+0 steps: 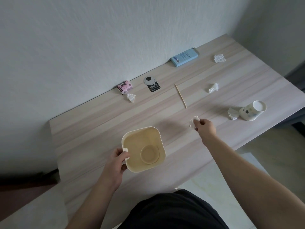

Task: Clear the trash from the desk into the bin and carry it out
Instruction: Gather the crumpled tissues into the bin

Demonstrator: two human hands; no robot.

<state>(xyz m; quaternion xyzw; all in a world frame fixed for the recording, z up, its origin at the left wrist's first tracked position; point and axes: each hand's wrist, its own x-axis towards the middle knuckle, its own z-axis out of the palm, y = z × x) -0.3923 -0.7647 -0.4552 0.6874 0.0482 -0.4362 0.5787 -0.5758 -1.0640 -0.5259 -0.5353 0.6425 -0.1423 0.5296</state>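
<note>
A cream plastic bin [153, 134] stands on the pale wooden desk [99, 129], with nothing inside it. My left hand [115, 162] grips its near-left rim. My right hand [205, 128] pinches a crumpled white tissue [194, 120] just above the desk, right of the bin. More tissue wads lie near the pink box [131, 97], at mid-right [213, 87], at the far right [219, 58] and beside the cup [232, 113]. A paper cup [251, 111] lies tipped over at the right edge. A wooden stick [180, 96] lies in the middle.
A small pink box [125, 86], a black label [153, 87] by a round grey cable cap [149, 80] and a light blue box [184, 57] sit along the white wall. The desk's right edge drops to pale flooring.
</note>
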